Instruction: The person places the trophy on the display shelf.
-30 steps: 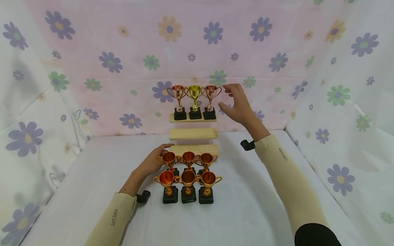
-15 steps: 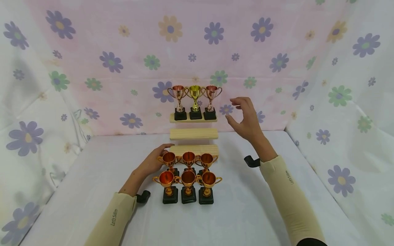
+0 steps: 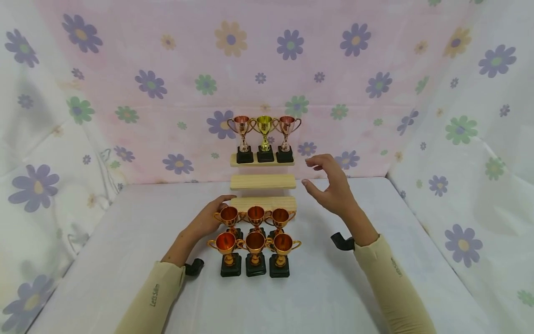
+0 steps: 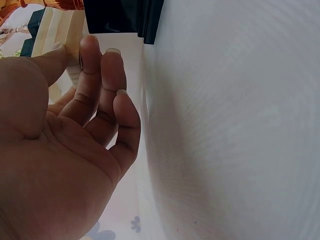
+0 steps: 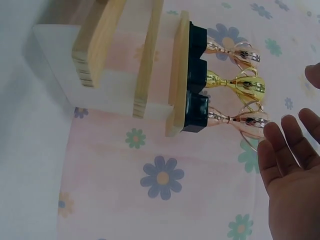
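A three-step display shelf (image 3: 263, 181) with pale wooden boards stands at the back middle. My left hand (image 3: 207, 219) grips the left end of its lowest board (image 4: 67, 32), thumb and fingers about the edge. On the top board stand a gold trophy cup (image 3: 264, 134) between two rose-gold trophy cups (image 3: 242, 134) (image 3: 286, 134), all on black bases. In front of the shelf, several orange-copper trophy cups (image 3: 255, 243) stand upright on the table in two rows. My right hand (image 3: 333, 188) is in the air right of the shelf, fingers loosely bent and thumb apart, holding nothing.
A white cloth covers the table (image 3: 325, 287). Flower-patterned cloth walls (image 3: 175, 120) close in the back and both sides. The front row of copper cups is close to the back row, handles overlapping in the head view.
My right hand has drawn away from the right rose-gold cup, first rightward, then down to about the middle board's height. My left hand and the cups have stayed in place.
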### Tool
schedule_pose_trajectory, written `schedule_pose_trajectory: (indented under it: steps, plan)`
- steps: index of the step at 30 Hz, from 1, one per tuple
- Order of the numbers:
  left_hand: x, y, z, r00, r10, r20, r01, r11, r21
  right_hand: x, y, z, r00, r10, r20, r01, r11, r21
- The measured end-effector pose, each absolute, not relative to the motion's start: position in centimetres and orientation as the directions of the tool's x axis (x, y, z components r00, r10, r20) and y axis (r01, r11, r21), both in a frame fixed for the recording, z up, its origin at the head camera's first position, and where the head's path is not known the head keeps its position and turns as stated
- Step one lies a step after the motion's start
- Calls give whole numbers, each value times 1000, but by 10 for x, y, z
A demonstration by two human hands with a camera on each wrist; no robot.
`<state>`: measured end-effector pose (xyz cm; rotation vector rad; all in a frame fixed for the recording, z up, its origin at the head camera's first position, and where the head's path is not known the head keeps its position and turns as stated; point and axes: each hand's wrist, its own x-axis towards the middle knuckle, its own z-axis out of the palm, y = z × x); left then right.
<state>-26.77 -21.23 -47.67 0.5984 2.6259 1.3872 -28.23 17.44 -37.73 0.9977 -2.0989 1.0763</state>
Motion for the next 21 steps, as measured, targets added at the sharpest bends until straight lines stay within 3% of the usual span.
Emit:
schedule_pose_trajectory:
  steps: [21]
  plan:
    - [-270, -214, -478, -912, 399, 95, 307, 511, 803, -257, 160, -395, -520, -631, 576, -843, 270, -466]
